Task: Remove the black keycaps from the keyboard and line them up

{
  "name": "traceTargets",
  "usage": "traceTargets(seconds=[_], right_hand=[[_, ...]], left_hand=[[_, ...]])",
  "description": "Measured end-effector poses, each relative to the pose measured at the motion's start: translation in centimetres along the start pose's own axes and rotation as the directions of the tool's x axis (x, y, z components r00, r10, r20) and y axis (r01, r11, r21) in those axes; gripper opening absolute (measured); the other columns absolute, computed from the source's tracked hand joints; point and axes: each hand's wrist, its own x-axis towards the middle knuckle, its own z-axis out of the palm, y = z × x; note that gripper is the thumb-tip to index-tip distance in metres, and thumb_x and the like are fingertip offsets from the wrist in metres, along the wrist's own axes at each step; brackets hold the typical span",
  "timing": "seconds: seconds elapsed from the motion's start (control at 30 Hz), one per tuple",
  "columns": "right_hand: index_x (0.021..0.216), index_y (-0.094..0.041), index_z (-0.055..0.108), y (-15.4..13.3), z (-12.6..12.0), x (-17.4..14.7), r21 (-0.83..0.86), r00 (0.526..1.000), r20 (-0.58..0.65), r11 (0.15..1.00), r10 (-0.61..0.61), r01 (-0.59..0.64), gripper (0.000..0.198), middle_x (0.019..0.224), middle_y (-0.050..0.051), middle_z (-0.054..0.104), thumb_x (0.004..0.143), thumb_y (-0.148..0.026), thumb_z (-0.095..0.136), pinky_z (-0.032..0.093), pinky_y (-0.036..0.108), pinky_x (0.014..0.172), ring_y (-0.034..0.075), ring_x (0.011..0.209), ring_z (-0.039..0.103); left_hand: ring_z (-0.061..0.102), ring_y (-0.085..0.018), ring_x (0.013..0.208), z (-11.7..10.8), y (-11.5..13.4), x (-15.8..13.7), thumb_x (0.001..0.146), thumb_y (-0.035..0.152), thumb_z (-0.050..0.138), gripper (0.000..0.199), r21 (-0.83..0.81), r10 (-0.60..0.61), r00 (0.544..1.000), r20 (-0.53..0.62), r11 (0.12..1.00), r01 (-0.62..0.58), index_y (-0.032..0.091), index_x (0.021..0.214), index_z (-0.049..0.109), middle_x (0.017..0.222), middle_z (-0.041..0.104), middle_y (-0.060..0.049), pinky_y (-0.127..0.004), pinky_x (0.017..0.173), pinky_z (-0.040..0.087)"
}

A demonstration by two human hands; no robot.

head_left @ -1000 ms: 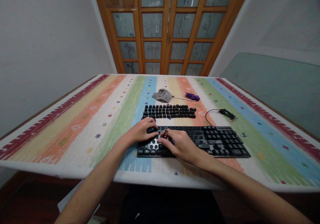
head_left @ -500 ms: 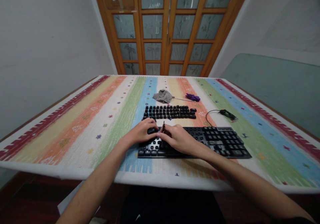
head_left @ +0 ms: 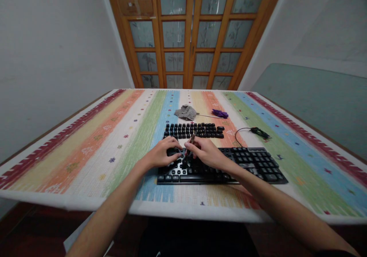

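A black keyboard (head_left: 258, 162) lies in front of me, with many of its keycaps off on the left side and small switches (head_left: 179, 171) showing. My left hand (head_left: 164, 152) rests over its left part, fingers curved and thumb held apart, nothing visible between them. Pinched in my right hand (head_left: 208, 152) is a thin dark stick-like tool (head_left: 192, 138), tilted, its lower end down among the switches; I cannot make out its exact kind. Behind the keyboard, loose black keycaps (head_left: 195, 130) stand in rows on the striped tablecloth (head_left: 129, 134).
A crumpled grey cloth (head_left: 186, 113) lies beyond the keycaps, beside a thin rod (head_left: 209, 116) that reaches toward a purple bundle (head_left: 220, 113). The keyboard's coiled cable (head_left: 259, 132) sits at the right. Wooden glazed doors (head_left: 189, 39) stand past the table's far edge.
The tool in my right hand has gone from nearly upright to tilted, and its lower end now shows by the switches. My thumbs, close together before, have moved apart. The view has shifted slightly.
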Motion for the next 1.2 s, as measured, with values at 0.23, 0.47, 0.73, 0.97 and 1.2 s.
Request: traceTargets(seconds=[0.23, 0.47, 0.73, 0.97, 1.2], right_hand=[[0.092, -0.016, 0.066, -0.3, -1.0, -0.7, 0.042, 0.984, -0.106, 0.988, -0.143, 0.148, 0.024, 0.071, 0.001, 0.067, 0.097, -0.034, 0.051, 0.045, 0.024, 0.061, 0.013, 0.062, 0.060], [0.100, -0.017, 0.065, -0.6, -1.1, -1.0, 0.056, 0.968, -0.099, 0.970, -0.229, 0.236, 0.020, 0.089, 0.005, 0.073, 0.097, -0.031, 0.051, 0.050, 0.026, 0.074, 0.016, 0.080, 0.068], [0.095, -0.017, 0.066, -0.2, -1.2, -1.2, -0.006, 0.963, -0.119, 0.970, -0.242, 0.243, 0.020, 0.089, 0.005, 0.072, 0.097, -0.030, 0.050, 0.050, 0.026, 0.072, 0.015, 0.076, 0.066], [0.092, -0.017, 0.066, 0.5, -0.8, -1.1, -0.035, 0.961, -0.198, 0.981, -0.193, 0.189, 0.022, 0.084, 0.005, 0.072, 0.097, -0.034, 0.053, 0.049, 0.026, 0.068, 0.016, 0.071, 0.066], [0.089, -0.017, 0.066, 0.9, -0.6, -1.0, -0.013, 0.951, -0.281, 0.991, -0.130, 0.132, 0.024, 0.079, 0.004, 0.070, 0.096, -0.037, 0.054, 0.047, 0.026, 0.063, 0.015, 0.065, 0.064]], left_hand=[[0.064, -0.021, 0.093, -0.5, 1.2, 0.1, 0.082, 0.030, 0.068, 0.032, -0.224, -0.051, 0.999, 0.008, 0.973, 0.051, 0.020, 0.112, 0.064, 0.103, 0.070, -0.007, -0.037, 0.085, 0.050], [0.067, -0.021, 0.092, 0.4, 1.0, 0.1, 0.076, 0.028, 0.077, 0.056, -0.466, -0.141, 0.990, 0.030, 0.874, 0.138, 0.018, 0.127, 0.054, 0.099, 0.070, -0.008, -0.035, 0.081, 0.052], [0.066, -0.019, 0.090, 0.2, 0.9, 0.2, 0.078, 0.029, 0.076, 0.037, -0.336, -0.118, 0.992, -0.038, 0.937, 0.098, 0.017, 0.110, 0.063, 0.100, 0.071, -0.008, -0.034, 0.079, 0.053], [0.062, -0.021, 0.097, 0.3, 0.9, 0.6, 0.082, 0.028, 0.072, 0.012, -0.097, 0.013, 0.992, -0.128, 0.995, -0.025, 0.018, 0.090, 0.070, 0.101, 0.066, -0.008, -0.040, 0.089, 0.050], [0.060, -0.021, 0.101, 0.2, 0.2, 1.0, 0.082, 0.027, 0.071, 0.010, -0.090, -0.010, 0.985, -0.172, 0.996, -0.006, 0.020, 0.089, 0.071, 0.107, 0.061, -0.008, -0.041, 0.092, 0.050]])
